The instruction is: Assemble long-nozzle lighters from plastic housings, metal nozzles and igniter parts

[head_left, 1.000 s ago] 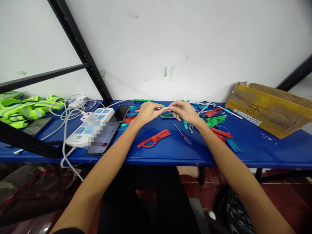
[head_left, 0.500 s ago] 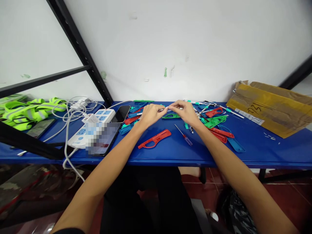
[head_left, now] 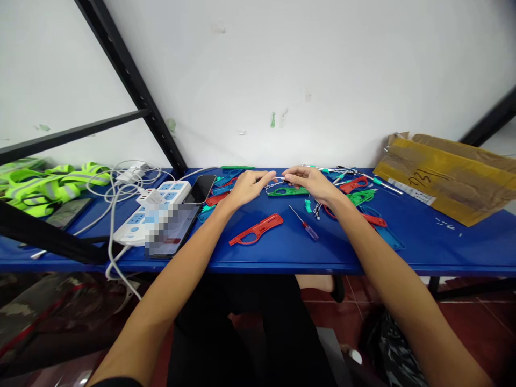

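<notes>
My left hand [head_left: 249, 187] and my right hand [head_left: 309, 183] are close together over the middle of the blue table, each with thumb and fingers pinched. A thin white wire [head_left: 279, 179] runs between their fingertips. Something small and dark shows at the right fingers, too small to name. Under the hands lies a green lighter half-shell [head_left: 284, 192]. Nearer me are a red lighter half-shell [head_left: 256, 230] and a screwdriver [head_left: 309, 229] with a clear purple-and-red handle. A small teal plastic piece [head_left: 308, 206] rests beside the right hand.
More red, green and blue shells [head_left: 355, 185] lie with wires and metal rods at right; another pile [head_left: 221, 189] lies at left. A white power strip [head_left: 137, 220] and two phones [head_left: 203, 188] stand left. A taped cardboard box [head_left: 439, 174] is at far right.
My hands have drawn slightly apart, and more white wire shows between and below the fingertips. My right hand has shifted a little to the right.
</notes>
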Tool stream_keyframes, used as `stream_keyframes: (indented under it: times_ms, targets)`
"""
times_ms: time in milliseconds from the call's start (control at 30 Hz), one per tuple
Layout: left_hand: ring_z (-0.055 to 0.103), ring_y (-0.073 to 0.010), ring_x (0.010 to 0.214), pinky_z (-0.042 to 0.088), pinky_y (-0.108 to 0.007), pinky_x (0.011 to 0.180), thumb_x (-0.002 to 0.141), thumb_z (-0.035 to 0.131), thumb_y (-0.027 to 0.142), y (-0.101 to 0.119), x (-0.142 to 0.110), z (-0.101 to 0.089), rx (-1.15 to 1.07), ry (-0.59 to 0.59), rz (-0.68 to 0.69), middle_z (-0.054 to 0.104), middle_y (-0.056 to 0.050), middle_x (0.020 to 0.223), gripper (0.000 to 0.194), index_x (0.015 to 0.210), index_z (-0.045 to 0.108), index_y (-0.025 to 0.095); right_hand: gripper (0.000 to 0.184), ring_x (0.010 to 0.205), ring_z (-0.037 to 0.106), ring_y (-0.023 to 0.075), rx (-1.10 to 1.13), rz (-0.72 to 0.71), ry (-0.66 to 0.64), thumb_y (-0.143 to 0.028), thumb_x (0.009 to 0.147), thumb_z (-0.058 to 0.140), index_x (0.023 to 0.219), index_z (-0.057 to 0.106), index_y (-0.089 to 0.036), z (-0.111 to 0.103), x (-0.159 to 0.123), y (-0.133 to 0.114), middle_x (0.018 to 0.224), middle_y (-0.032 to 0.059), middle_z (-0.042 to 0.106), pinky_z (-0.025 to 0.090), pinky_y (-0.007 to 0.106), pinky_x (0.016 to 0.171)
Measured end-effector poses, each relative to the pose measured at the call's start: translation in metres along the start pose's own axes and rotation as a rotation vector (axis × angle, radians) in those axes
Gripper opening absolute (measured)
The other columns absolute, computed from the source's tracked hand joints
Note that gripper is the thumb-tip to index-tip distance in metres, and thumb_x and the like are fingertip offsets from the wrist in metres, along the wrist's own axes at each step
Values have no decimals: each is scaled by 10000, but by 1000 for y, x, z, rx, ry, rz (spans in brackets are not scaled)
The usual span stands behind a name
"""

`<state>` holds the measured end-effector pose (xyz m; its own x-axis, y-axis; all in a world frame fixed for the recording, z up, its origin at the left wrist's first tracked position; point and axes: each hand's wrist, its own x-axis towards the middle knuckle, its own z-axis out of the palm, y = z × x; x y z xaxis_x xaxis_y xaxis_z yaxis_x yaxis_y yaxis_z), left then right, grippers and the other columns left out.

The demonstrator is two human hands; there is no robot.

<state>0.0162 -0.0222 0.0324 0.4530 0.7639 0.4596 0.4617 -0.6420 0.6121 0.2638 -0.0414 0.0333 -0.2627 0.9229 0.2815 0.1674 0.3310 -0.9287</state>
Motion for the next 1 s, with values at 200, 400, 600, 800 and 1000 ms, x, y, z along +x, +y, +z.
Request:
stream_keyframes:
  times_ms: [200, 400, 600, 800, 1000]
  targets:
    - [587, -138, 641, 426, -288, 677, 1036, 622, 511, -2, 1, 0, -32, -26, -14, 780, -27, 775, 421, 801, 785, 202, 336, 808, 644, 194, -119, -71, 52, -525, 866, 834, 1001, 815, -218, 0, 4, 3, 942, 63, 780, 509, 368, 744]
    - [473, -119, 501, 375, -271, 591, 1080, 540, 512, -4, 2, 7, -46, -13, -64, 821, -8, 768, 379, 958, 724, 204, 284, 938, 691, 241, -222, -137, 79, -449, 867, 817, 1003, 814, -200, 7, 7, 6, 1001, 83, 801, 534, 408, 879]
    - [513, -129, 477, 401, -270, 592, 1097, 497, 472, -2, 3, 7, -45, 64, -137, 803, 12, 728, 299, 1005, 625, 219, 347, 916, 706, 250, -263, -139, 22, -442, 846, 839, 1082, 800, -190, 9, 8, 10, 1026, 87, 805, 557, 410, 849]
    - [604, -154, 581, 436, -281, 679, 1117, 439, 366, -4, 5, 7, -21, 111, -153, 765, 35, 691, 209, 982, 544, 245, 412, 958, 711, 253, -227, -148, -11, -421, 809, 865, 1140, 753, -203, 8, 9, 14, 1103, 101, 783, 587, 413, 853]
    - [690, -188, 734, 457, -312, 788, 1147, 347, 335, -9, 4, 8, 24, 134, -154, 750, 38, 691, 211, 1007, 488, 264, 435, 702, 652, 173, -142, -110, -81, -631, 990, 686, 1119, 696, -216, 12, 4, 8, 899, 54, 751, 542, 333, 646]
